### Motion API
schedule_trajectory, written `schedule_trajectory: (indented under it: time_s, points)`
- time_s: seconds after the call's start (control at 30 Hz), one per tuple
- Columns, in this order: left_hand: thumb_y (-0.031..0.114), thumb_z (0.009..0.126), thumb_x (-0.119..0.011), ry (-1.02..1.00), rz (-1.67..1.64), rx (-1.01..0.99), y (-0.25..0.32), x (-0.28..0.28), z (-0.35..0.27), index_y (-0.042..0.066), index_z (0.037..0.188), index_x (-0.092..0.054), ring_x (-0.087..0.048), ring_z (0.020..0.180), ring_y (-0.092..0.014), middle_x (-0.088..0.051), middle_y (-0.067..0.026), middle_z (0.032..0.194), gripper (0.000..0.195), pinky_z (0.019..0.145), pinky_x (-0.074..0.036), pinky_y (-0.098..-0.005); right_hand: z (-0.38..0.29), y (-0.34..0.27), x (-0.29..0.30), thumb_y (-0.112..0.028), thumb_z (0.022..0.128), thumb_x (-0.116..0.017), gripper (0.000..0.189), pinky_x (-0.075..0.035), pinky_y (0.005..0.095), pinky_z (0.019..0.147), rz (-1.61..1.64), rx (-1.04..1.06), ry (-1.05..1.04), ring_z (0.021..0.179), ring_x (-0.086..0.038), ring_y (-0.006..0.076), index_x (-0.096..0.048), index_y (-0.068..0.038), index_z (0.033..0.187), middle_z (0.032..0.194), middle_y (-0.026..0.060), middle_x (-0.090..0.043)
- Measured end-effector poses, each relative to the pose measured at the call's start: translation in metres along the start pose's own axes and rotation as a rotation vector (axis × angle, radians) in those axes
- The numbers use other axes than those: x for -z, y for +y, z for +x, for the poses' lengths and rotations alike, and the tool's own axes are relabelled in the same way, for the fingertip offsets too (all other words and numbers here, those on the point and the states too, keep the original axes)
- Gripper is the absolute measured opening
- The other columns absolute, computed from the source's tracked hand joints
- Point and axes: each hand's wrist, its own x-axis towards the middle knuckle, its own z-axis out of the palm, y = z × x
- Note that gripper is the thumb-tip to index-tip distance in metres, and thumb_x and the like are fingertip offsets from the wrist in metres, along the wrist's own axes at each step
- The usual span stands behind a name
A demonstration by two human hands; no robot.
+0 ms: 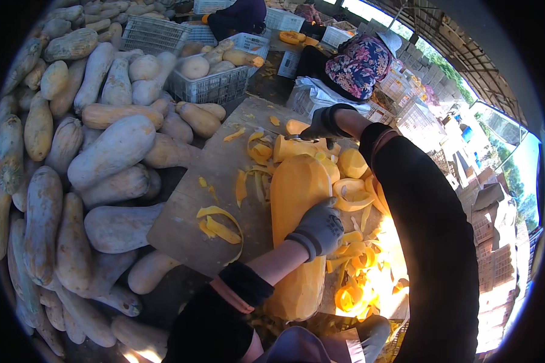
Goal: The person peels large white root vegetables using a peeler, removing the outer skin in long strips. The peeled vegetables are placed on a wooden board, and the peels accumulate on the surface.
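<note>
A large peeled orange squash (299, 199) lies lengthwise on a wooden board (186, 199) in front of me. My left hand (320, 227), in a grey work glove, rests on the squash's right side, its fingers curled against it. Beyond the far end, my right hand (324, 127), in a dark glove, holds a metal tool (295, 137), probably a peeler; its working end is too small to make out. Peeled squash pieces (352, 163) lie close below that hand. Long curled peelings (222, 227) are scattered on the board and heaped at the right.
Unpeeled squashes (111, 149) are piled at the left, up to the board. A plastic crate (213, 84) filled with squashes stands beyond. A co-worker in a floral top (359, 68) sits at the back right, and another person (240, 18) at the top. Stacked crates (495, 263) line the right.
</note>
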Motion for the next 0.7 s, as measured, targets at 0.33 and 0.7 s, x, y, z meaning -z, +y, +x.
schedule_trajectory:
  time_s: [0.33, 0.7]
  points:
    - [0.028, 0.084, -0.055, 0.118, -0.094, -0.015, 0.008, 0.003, 0.006, 0.017, 0.078, -0.077, -0.065, 0.092, -0.022, -0.074, -0.0052, 0.084, 0.025, 0.112, -0.028, -0.0427, -0.057, -0.016, 0.064, -0.050, 0.090, -0.063, 0.049, -0.051, 0.0359, 0.064, 0.037, 0.006, -0.144, 0.067, -0.065, 0.0150, -0.069, -0.008, 0.115, 0.085, 0.0103, -0.071]
    - [0.028, 0.086, -0.053, 0.124, -0.087, 0.066, -0.014, 0.000, -0.010, 0.014, 0.084, -0.077, -0.065, 0.099, -0.022, -0.074, -0.0064, 0.092, 0.028, 0.112, -0.027, -0.0425, -0.042, -0.055, -0.012, -0.053, 0.089, -0.064, 0.065, -0.053, 0.0356, 0.076, -0.312, 0.085, -0.081, 0.081, -0.069, 0.0253, -0.066, 0.005, 0.115, 0.099, 0.0142, -0.071]
